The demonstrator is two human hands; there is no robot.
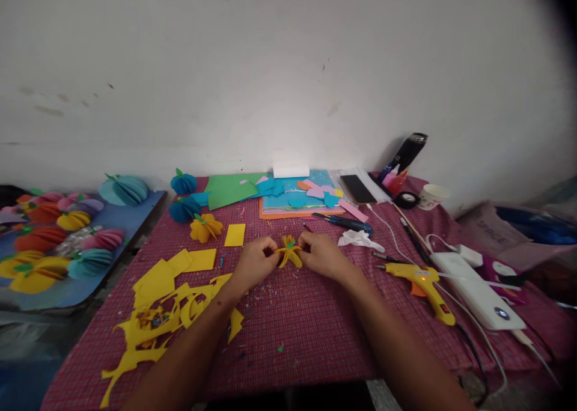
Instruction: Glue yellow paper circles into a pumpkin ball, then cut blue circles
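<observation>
Over the middle of the red checked cloth, a small yellow paper pumpkin with a green top is held between both hands. My left hand pinches its left side with closed fingers. From the right, my right hand grips the opposite side, its fingers also closed. The yellow paper petals fan out between the fingertips. To the left of my left hand lie a yellow square sheet and a finished-looking yellow paper pumpkin. Yellow paper offcuts spread beside and partly behind my left forearm.
A yellow glue gun and a white power bank lie right, with cables. A phone, a box cutter and coloured sheets lie at the back. Paper pumpkins crowd a blue board at left.
</observation>
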